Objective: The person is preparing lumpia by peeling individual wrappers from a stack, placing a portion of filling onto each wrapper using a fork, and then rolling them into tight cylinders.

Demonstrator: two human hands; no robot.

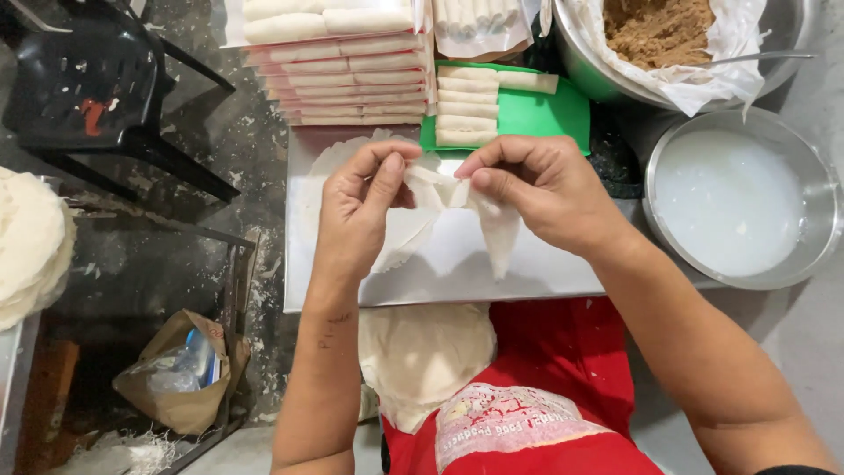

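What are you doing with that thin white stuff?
A person's left hand and right hand pinch a thin white wrapper between them over a pale board. Finished rolls lie on a green tray. Bowls of brown filling and white liquid stand nearby.
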